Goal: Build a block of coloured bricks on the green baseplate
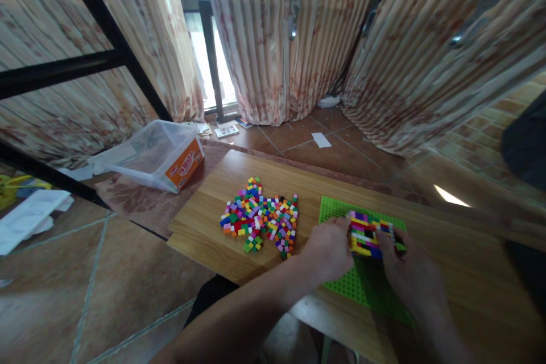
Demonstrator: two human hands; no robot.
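First, at far left, a white tray lies on the tiled floor. Next is a clear plastic bin with an orange label, standing beside the wooden table. On the tabletop, loose bricks of many colours are spread in a flat, irregular heap. To the right of the heap lies a green baseplate, its studs facing up.

The brick assembly is located over the upper part of the baseplate, between the hands; whether it is seated on the studs cannot be determined. Expect it to be light and rigid, with smooth faces that may slip slightly. Joints between small bricks are the likely weak points. Grip by opposite side edges, low on the block, and avoid twisting or prying single bricks.

Left hand: fingers curled nearly closed, gripping the assembly's left edge; the fingertips are partly hidden. Right hand: thumb laid against the near right portion, remaining fingers bent around the right side, opening limited to the block's thickness. Both hands are clamped on the same assembly, one per side.
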